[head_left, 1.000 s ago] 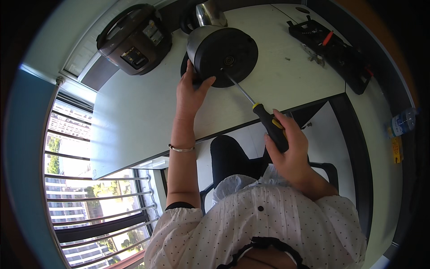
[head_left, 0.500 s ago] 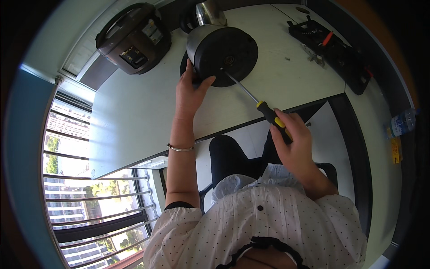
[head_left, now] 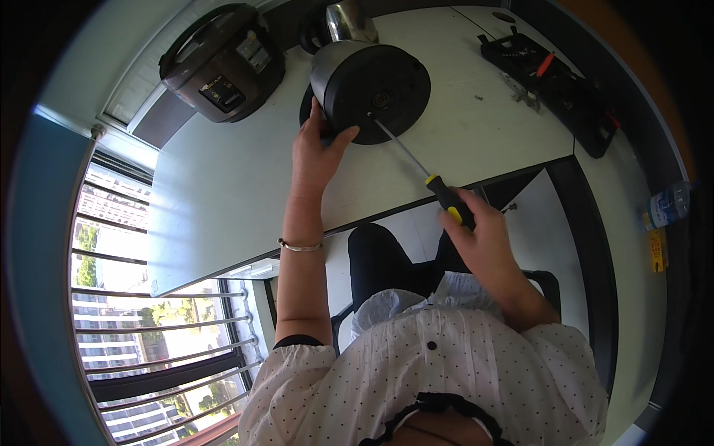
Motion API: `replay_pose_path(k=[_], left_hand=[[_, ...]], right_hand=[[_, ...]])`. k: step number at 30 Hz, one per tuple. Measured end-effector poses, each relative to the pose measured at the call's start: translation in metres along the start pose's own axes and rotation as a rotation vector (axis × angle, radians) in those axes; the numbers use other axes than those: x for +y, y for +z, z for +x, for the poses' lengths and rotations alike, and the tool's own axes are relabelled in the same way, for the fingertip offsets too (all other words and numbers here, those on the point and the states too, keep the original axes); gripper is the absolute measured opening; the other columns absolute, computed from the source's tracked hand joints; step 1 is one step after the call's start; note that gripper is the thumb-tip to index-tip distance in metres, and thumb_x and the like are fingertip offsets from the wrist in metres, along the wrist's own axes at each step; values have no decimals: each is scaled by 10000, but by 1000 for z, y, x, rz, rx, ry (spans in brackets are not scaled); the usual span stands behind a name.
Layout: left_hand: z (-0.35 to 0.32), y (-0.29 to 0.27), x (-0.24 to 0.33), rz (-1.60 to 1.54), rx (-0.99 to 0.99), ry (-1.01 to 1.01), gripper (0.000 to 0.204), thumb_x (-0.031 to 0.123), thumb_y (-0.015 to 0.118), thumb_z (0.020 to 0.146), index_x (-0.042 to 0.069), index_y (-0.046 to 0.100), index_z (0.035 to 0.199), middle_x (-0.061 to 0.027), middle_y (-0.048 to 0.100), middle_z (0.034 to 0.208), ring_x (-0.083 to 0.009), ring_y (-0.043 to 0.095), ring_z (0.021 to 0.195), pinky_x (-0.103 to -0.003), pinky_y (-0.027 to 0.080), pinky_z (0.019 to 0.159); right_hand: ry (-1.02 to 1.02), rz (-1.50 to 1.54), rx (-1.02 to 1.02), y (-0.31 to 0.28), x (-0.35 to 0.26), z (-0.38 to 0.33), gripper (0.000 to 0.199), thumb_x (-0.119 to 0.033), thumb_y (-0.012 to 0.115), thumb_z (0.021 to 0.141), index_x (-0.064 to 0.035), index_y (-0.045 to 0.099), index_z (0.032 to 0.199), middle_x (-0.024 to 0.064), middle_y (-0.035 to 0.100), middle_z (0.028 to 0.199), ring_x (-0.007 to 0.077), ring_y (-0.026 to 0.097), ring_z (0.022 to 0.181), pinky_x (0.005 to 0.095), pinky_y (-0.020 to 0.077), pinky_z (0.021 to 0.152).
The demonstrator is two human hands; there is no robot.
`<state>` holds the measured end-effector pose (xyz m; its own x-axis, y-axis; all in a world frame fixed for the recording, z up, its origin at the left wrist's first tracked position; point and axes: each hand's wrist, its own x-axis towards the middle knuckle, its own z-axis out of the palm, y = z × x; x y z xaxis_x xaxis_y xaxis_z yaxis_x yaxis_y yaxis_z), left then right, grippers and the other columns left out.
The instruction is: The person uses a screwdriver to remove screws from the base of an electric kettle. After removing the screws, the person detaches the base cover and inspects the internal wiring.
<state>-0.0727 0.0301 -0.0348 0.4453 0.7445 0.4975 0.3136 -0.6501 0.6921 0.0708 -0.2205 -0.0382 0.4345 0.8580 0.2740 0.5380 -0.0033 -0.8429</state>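
A steel electric kettle (head_left: pixel 401 78) lies on its side on the table, its round black base turned toward me. My left hand (head_left: pixel 315 152) is closed on the kettle's left side near the handle, thumb against the base's rim; part of the fingers is hidden behind the kettle. In my right hand (head_left: pixel 483 232) is a black-and-yellow screwdriver (head_left: pixel 442 191), fingers wrapped round its handle. Its long shaft slants up and left, and the tip meets the base just below the round centre socket. Whether the tip sits in a screw is too small to tell.
A brown rice cooker (head_left: pixel 223 74) stands at the back left. Behind the kettle is a shiny steel vessel (head_left: pixel 351 22). On the right lie an open black tool case (head_left: pixel 569 104), small metal bits (head_left: pixel 479 97), a plastic bottle (head_left: pixel 669 205) and a yellow packet (head_left: pixel 657 250).
The screwdriver's handle has turned in my right hand, and that hand has shifted slightly left. The tip stays at the same spot on the base. My left hand and the kettle barely differ.
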Motion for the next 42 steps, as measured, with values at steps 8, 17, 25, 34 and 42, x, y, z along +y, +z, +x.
replay_pose_path(k=[8, 17, 25, 34, 42], left_hand=[[0, 0, -1, 9, 4, -8, 875, 309, 791, 720, -87, 378, 1383, -160, 633, 887, -258, 629, 810, -338, 507, 742], [1, -1, -1, 21, -10, -6, 877, 318, 790, 723, -104, 379, 1374, -170, 639, 908, -271, 636, 833, -345, 507, 752], [0, -1, 0, 13, -6, -26, 875, 313, 794, 718, -103, 386, 1371, -166, 644, 897, -265, 639, 830, -339, 507, 751], [0, 0, 0, 21, 8, -2, 873, 307, 796, 714, -94, 389, 1374, -155, 637, 871, -255, 627, 803, -334, 504, 740], [0, 0, 0, 15, 6, -6, 874, 312, 796, 712, -97, 393, 1371, -156, 634, 870, -251, 624, 787, -334, 505, 726]], right_hand=[[-122, -102, 116, -1, 2, -3, 370, -96, 638, 839, 30, 575, 1181, 129, 607, 828, 269, 594, 649, 352, 477, 590], [-284, -259, 217, 5, 13, -4, 471, -17, 656, 778, 22, 528, 1230, 160, 556, 1011, 270, 587, 801, 355, 485, 659], [462, 726, -191, -10, 3, 3, 380, -60, 625, 800, 31, 582, 1167, 63, 575, 872, 110, 538, 762, 229, 439, 653], [652, 1182, -259, -12, -17, 14, 323, -107, 544, 832, 78, 546, 1097, 145, 604, 848, 129, 503, 632, 247, 390, 527], [507, 1217, -364, -11, 14, 17, 375, -215, 519, 911, 59, 574, 1162, 116, 610, 793, 121, 503, 575, 227, 397, 510]])
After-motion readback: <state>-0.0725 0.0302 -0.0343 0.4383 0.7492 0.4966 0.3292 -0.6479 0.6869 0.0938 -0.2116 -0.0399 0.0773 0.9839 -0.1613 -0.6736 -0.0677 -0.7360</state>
